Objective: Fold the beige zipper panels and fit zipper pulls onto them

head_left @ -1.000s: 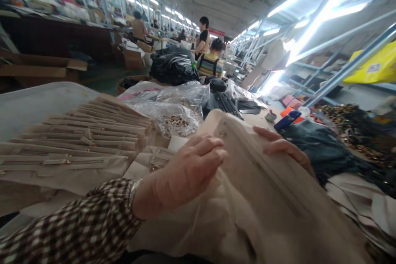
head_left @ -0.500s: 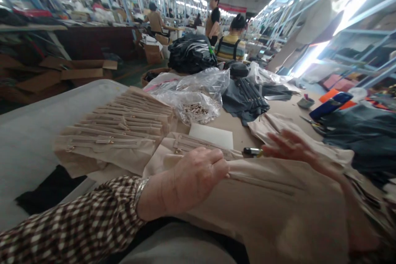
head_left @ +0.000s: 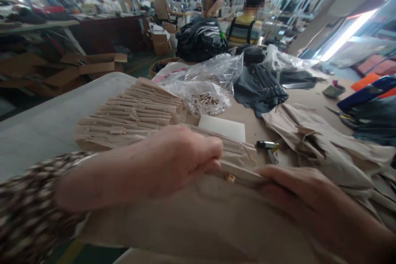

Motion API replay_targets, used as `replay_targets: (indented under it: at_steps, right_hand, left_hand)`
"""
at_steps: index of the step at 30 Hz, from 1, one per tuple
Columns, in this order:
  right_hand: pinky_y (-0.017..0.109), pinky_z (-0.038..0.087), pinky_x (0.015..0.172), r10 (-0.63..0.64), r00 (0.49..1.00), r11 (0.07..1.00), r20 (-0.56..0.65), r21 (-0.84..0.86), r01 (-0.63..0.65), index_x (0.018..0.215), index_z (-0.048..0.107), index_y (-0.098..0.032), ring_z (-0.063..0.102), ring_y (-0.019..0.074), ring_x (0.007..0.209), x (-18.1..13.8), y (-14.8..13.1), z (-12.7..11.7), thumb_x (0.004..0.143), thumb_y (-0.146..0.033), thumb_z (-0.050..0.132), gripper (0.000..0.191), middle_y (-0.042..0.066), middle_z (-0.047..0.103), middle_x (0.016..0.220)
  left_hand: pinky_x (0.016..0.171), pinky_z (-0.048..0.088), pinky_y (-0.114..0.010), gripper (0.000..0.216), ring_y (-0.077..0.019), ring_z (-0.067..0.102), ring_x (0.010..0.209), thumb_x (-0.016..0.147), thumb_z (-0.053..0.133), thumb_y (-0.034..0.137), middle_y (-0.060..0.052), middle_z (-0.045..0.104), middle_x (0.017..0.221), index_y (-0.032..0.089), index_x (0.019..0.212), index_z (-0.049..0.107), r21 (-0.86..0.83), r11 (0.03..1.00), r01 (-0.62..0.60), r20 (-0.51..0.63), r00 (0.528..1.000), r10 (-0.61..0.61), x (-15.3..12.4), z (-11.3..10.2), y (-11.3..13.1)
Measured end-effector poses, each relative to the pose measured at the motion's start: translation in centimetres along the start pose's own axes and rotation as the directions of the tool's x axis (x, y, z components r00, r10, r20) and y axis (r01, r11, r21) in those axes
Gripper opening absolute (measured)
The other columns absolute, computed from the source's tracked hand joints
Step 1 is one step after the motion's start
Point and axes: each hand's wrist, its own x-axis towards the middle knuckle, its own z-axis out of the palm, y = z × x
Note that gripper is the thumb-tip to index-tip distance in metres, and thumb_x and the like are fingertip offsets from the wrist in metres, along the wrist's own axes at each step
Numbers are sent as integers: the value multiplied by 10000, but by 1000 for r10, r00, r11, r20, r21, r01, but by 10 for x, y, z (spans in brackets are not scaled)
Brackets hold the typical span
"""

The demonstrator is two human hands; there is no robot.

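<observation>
A beige fabric panel point(head_left: 198, 222) with a zipper set into it is held up in front of me. My left hand point(head_left: 167, 156), slightly blurred, pinches its upper edge on the left. My right hand point(head_left: 315, 198) is closed over the same zipper line on the right. Between the two hands shows a gold-coloured zipper slider point(head_left: 229, 177). Just beyond lies another beige zippered panel point(head_left: 230, 145), partly behind my left hand. A small tool with a black handle point(head_left: 267, 145) rests on the table past my right hand.
Overlapping beige zippered panels point(head_left: 139, 107) lie at left. A clear plastic bag point(head_left: 206, 100) holds many small metal pieces. Near it are a white card point(head_left: 221, 128) and dark zippered pieces point(head_left: 258, 86). Crumpled beige fabric point(head_left: 328, 140) and scissors point(head_left: 343, 117) lie at right.
My right hand, blurred and apart from the zipper before, has come down onto the panel's zipper line. The panel has turned and its gold slider now shows. The camera view has shifted.
</observation>
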Motion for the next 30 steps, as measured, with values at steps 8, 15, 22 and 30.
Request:
replay_targets:
  at_steps: [8, 15, 22, 30]
  right_hand:
    - [313, 434, 743, 264, 953, 902, 145, -387, -191, 815, 693, -173, 668, 224, 821, 68, 74, 81, 1004, -369, 378, 417, 111, 725, 877]
    - [327, 475, 773, 315, 930, 891, 189, -395, -222, 828, 735, -143, 689, 261, 856, 79, 84, 89, 995, -356, 400, 431, 159, 735, 884]
    - [279, 475, 737, 319, 933, 895, 166, -377, -239, 811, 739, -171, 692, 223, 831, 77, 79, 89, 959, -438, 479, 401, 105, 740, 849]
    - [283, 439, 948, 577, 774, 698, -260, -335, -633, 1273, 572, -162, 597, 198, 1129, 26, 181, -22, 985, -363, 460, 369, 125, 636, 1243]
  left_hand:
    - [688, 507, -341, 295, -271, 706, 827, 964, 492, 329, -159, 730, 881, 104, 935, 680, 222, 965, 142, 220, 957, -191, 78, 88, -60]
    - [704, 509, -396, 248, -297, 697, 812, 939, 530, 298, -167, 707, 852, 97, 913, 673, 245, 961, 128, 196, 964, -178, 85, 113, -69]
    - [853, 498, -409, 246, -265, 616, 997, 875, 526, 121, -118, 673, 1111, 172, 1072, 664, 310, 948, -78, 26, 997, 73, 66, 151, -37]
    - [1026, 455, -493, 381, -312, 565, 1200, 897, 484, 127, -120, 618, 1335, 181, 1237, 646, 256, 963, -78, -71, 992, 99, 69, 186, -59]
